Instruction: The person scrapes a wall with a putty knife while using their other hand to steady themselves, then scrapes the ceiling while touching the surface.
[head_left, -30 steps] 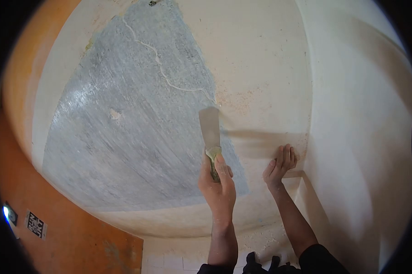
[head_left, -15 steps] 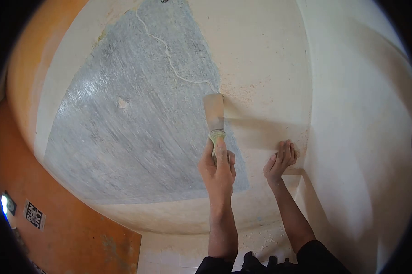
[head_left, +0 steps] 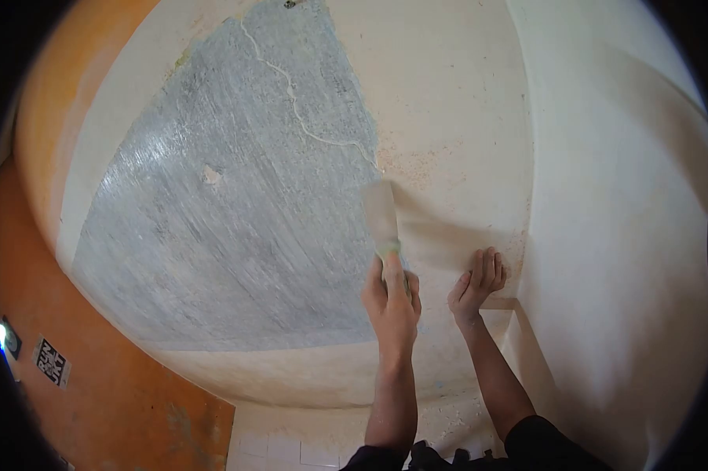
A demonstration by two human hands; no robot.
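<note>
We hold a scraper (head_left: 383, 213) in our left hand (head_left: 392, 306), arm stretched upward. The fingers are closed fully around the greenish handle, and one digit lies straight along it, pointing toward the blade. The blade is blurred, so we cannot tell its angle. It sits against the ceiling (head_left: 448, 118), at the border where the grey patch (head_left: 213, 235) meets the cream coat (head_left: 440, 235). A thin white crack (head_left: 291, 88) runs across the grey patch and ends just above the blade.

Our right hand (head_left: 476, 284) holds nothing. Its fingers are loosely spread and the fingertips rest on the cream coat, near the corner with the side wall and just beside the left hand. An orange wall (head_left: 134, 408) is at the lower left.

We judge the scraper to be a light tool: a thin, flat metal blade, stiff but probably with a little spring, and a short handle. The blade edge can be sharp and is dusty, so it is not the place to take hold. The handle is the right place, deep in the palm, with one finger pressing forward near the blade for control. Dust on the handle may make it a bit slippery, so a firm closed grip seems wise.
</note>
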